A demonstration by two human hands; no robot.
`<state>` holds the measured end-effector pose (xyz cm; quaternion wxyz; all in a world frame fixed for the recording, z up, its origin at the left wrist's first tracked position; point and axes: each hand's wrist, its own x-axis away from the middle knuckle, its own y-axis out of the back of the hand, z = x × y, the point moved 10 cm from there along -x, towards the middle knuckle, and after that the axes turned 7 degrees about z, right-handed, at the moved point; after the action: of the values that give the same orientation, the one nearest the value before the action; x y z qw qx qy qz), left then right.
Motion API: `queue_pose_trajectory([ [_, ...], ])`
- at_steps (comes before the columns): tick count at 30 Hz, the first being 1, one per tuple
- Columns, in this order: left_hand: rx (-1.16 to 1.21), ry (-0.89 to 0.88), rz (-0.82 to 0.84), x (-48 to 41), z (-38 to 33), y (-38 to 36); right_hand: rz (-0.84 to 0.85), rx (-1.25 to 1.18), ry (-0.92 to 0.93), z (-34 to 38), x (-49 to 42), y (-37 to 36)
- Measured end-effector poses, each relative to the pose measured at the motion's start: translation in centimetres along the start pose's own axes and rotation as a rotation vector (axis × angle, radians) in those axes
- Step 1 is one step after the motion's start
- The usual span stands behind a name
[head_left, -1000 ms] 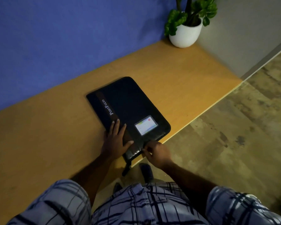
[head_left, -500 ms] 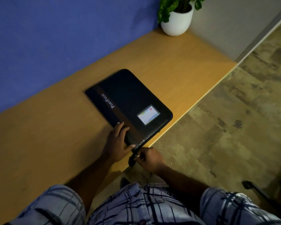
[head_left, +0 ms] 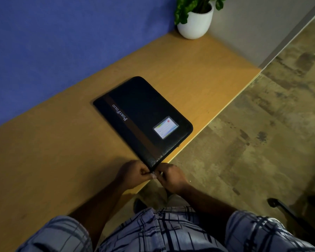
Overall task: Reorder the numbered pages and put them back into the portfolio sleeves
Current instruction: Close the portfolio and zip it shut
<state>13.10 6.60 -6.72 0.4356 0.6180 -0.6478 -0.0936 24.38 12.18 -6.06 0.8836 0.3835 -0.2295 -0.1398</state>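
A black zipped portfolio (head_left: 144,110) lies closed and slanted on the wooden desk (head_left: 44,151), its near corner reaching the desk's front edge. It carries the word "Portfolio" on a brown stripe and a small label card (head_left: 165,127). My left hand (head_left: 133,174) and my right hand (head_left: 171,177) meet at that near corner, fingers pinched together around the small zipper pull (head_left: 153,172). No pages are visible; the case hides its contents.
A white pot with a green plant (head_left: 195,20) stands at the desk's far right corner against the blue partition (head_left: 62,42). The desk edge runs diagonally on the right, with brownish floor (head_left: 262,133) beyond. A dark chair part (head_left: 280,206) shows at lower right.
My left hand has slid off the cover down to the near corner. Both hands now pinch at the zipper end there. The camera view has shifted slightly.
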Motion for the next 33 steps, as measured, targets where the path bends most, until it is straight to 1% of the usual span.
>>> queue_pose_trajectory([
  [2, -0.033, -0.031, 0.048, 0.0, -0.3, -0.5, 0.003, 0.018, 0.012, 0.1, 0.0, 0.1],
  [4, -0.063, -0.051, 0.059, 0.0, -0.9, -0.8, 0.013, 0.041, 0.029, 0.2, 0.1, 0.0],
  [10, -0.092, 0.012, 0.081, 0.3, -1.6, -1.0, -0.017, 0.13, 0.005, -0.5, -0.2, 1.1],
  [13, -0.077, 0.057, 0.065, 0.3, -1.3, -0.8, -0.032, 0.206, -0.008, -0.4, -0.3, 1.6],
  [18, -0.032, 0.093, 0.06, 0.6, -1.1, -0.7, -0.149, 0.169, -0.218, -4.7, -0.2, 5.6],
  [24, -0.032, 0.111, 0.057, 0.4, -0.8, -0.7, -0.21, 0.205, -0.29, -7.7, -1.3, 10.2],
  [26, -0.043, 0.112, 0.08, 0.1, -0.7, -0.8, -0.207, 0.238, -0.285, -8.3, -1.7, 11.0],
  [30, -0.066, 0.131, 0.106, -0.6, 0.3, -1.1, -0.19, 0.28, -0.184, -9.0, -2.4, 10.9],
  [33, -0.074, 0.145, 0.129, -0.8, -0.1, -1.1, -0.161, 0.3, -0.167, -10.1, -2.6, 10.6],
])
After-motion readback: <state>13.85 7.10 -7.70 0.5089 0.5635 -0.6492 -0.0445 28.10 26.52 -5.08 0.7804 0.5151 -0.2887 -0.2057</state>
